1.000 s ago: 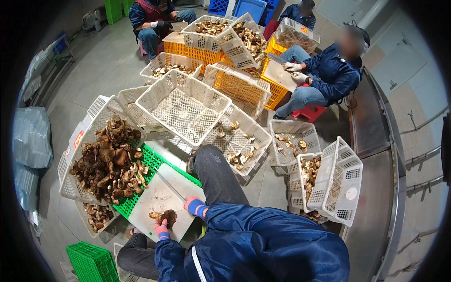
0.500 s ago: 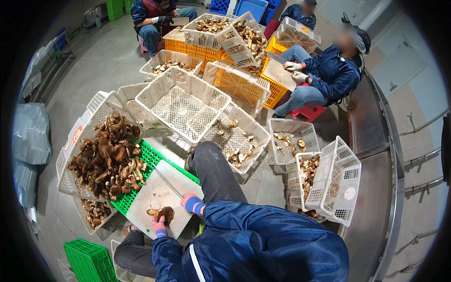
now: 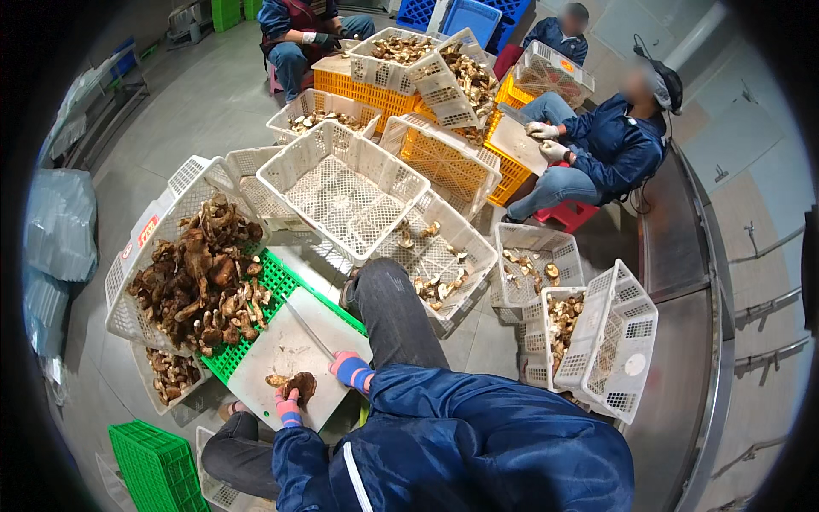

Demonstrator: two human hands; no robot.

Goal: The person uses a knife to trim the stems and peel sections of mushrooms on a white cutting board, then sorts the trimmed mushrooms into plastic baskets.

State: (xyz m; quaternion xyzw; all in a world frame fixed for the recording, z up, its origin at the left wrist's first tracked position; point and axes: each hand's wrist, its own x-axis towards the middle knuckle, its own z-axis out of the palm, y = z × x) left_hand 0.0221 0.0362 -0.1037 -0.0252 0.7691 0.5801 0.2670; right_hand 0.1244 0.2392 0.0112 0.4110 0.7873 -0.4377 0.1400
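My left hand (image 3: 289,404), in a pink and blue glove, is closed on a brown-capped mushroom (image 3: 302,386) low over the white cutting board (image 3: 256,369). The mushroom's pale stem points to the left. My right hand (image 3: 351,370), gloved alike, grips a knife at the board's right edge. The long knife blade (image 3: 309,331) slants up and left across the board, apart from the mushroom. Beyond the board, a heap of brown mushrooms (image 3: 205,273) spills from a tilted white basket (image 3: 128,294) onto a green crate (image 3: 277,290).
A bare white basket (image 3: 341,200) rests ahead on others; a lower basket (image 3: 465,247) holds cut mushrooms. More white baskets (image 3: 627,341) stand at right. Co-workers (image 3: 618,141) sit around yellow crates (image 3: 512,175) at the back. A green crate stack (image 3: 162,465) stands at lower left.
The view has shifted slightly. My left hand still holds the mushroom, and my right hand still holds the knife in about the same place.
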